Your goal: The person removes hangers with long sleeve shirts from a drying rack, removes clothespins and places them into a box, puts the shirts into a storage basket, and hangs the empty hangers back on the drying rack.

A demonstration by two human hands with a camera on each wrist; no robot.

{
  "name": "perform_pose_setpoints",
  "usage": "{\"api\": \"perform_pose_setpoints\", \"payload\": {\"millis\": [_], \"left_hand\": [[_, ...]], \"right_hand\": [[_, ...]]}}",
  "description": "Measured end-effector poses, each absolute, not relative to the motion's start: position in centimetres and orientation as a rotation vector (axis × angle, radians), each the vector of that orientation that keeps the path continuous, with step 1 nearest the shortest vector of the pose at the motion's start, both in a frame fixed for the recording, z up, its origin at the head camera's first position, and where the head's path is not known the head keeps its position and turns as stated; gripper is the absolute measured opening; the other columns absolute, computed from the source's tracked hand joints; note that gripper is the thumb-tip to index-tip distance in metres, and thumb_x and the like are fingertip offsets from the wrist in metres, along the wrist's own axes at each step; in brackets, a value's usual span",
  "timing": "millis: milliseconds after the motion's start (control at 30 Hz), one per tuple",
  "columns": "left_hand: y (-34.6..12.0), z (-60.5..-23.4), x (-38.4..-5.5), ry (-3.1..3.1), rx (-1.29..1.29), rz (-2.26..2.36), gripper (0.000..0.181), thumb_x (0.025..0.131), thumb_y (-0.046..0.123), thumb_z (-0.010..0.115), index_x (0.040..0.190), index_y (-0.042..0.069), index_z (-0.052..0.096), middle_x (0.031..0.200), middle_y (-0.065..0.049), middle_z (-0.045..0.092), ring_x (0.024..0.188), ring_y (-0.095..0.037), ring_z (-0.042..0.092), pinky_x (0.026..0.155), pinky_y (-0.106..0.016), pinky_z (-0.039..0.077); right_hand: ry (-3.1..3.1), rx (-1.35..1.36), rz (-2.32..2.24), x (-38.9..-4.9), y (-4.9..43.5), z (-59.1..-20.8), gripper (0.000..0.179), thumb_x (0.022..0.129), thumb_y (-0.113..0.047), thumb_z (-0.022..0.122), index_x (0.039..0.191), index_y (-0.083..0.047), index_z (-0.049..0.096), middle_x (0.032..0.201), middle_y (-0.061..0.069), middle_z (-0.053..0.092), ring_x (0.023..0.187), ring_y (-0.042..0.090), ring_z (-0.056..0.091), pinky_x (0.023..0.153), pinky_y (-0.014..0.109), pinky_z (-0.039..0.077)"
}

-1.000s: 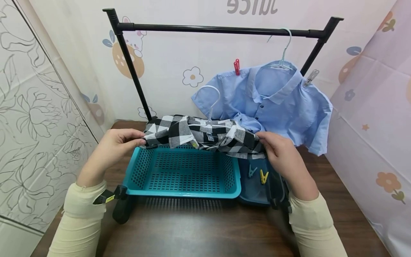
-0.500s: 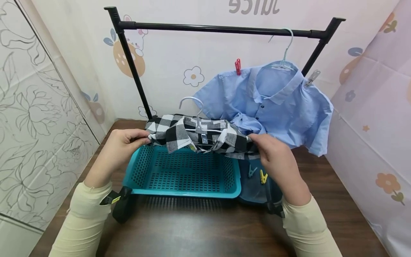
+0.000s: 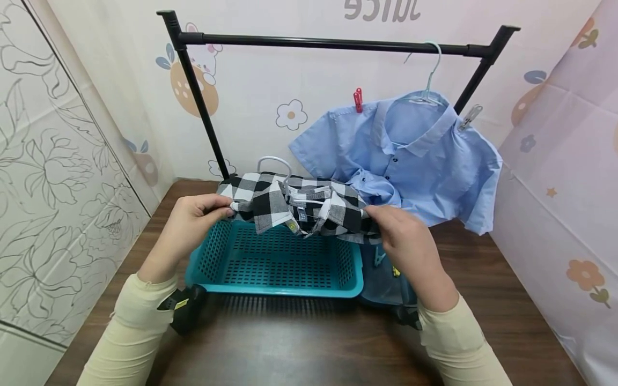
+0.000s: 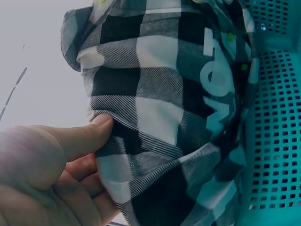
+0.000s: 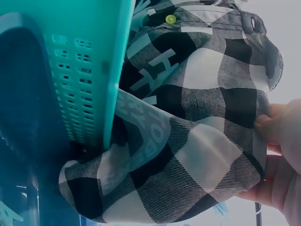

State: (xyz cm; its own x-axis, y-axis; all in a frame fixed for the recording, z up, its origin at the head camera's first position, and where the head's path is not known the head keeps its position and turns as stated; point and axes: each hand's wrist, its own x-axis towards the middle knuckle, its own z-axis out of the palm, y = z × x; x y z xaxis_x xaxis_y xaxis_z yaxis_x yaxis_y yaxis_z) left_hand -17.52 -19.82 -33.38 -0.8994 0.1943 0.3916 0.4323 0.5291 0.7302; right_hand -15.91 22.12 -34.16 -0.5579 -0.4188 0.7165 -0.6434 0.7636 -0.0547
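Observation:
A black-and-white checked shirt (image 3: 270, 206) is stretched between both hands over the back of the teal basket. My left hand (image 3: 200, 220) pinches its left shoulder between thumb and fingers; the left wrist view shows the thumb (image 4: 101, 127) on the cloth. At the opposite shoulder my right hand (image 3: 405, 241) pinches the fabric, and in the right wrist view the thumb (image 5: 268, 127) lies on it. A white hanger (image 3: 275, 159) sits inside the collar, its hook tipped to the left. Pale lettering (image 4: 216, 80) and a yellow-green button (image 5: 170, 19) show on the shirt front.
The teal basket (image 3: 275, 292) stands on the brown table (image 3: 289, 343). Right of it is a dark blue tray (image 3: 379, 287) with clothespins (image 3: 379, 256). A black rack (image 3: 309, 41) carries a light blue shirt (image 3: 425, 161) with red (image 3: 358, 100) and clear clothespins (image 3: 470, 116).
The hanger's hook has tipped leftward and down. My left hand has shifted slightly right and my right hand left, bringing the shirt's shoulders closer together.

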Motion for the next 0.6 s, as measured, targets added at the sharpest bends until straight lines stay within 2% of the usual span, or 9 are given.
{"api": "perform_pose_setpoints", "payload": {"millis": [200,500,600], "left_hand": [[-18.9,-33.8,-17.5,-2.476,-0.520,-1.355,0.011,0.096,0.004,0.071,0.104,0.003,0.078,0.099,-0.010,0.076,0.084,-0.012,0.068,0.074,-0.015,0.056],[-17.2,-34.5,-17.1,-2.435,-0.569,-1.334,0.016,0.095,-0.002,0.069,0.107,0.001,0.078,0.104,-0.011,0.077,0.090,-0.004,0.068,0.077,-0.013,0.055],[-16.7,-34.7,-16.9,-2.446,-0.584,-1.338,0.020,0.096,-0.006,0.065,0.111,0.001,0.077,0.106,-0.011,0.076,0.089,-0.009,0.067,0.075,-0.013,0.055]], "right_hand": [[-2.210,0.787,0.421,-15.9,21.7,-34.5,0.039,0.092,0.015,0.059,0.122,-0.006,0.074,0.111,0.012,0.076,0.101,0.031,0.072,0.086,0.048,0.058],[-2.179,0.824,0.369,-16.1,20.7,-35.2,0.044,0.088,0.019,0.060,0.121,-0.007,0.074,0.108,0.010,0.077,0.094,0.032,0.072,0.081,0.047,0.059],[-2.210,0.829,0.330,-16.1,20.3,-35.6,0.044,0.088,0.018,0.061,0.122,-0.008,0.073,0.111,0.009,0.076,0.091,0.030,0.072,0.079,0.046,0.059]]}}
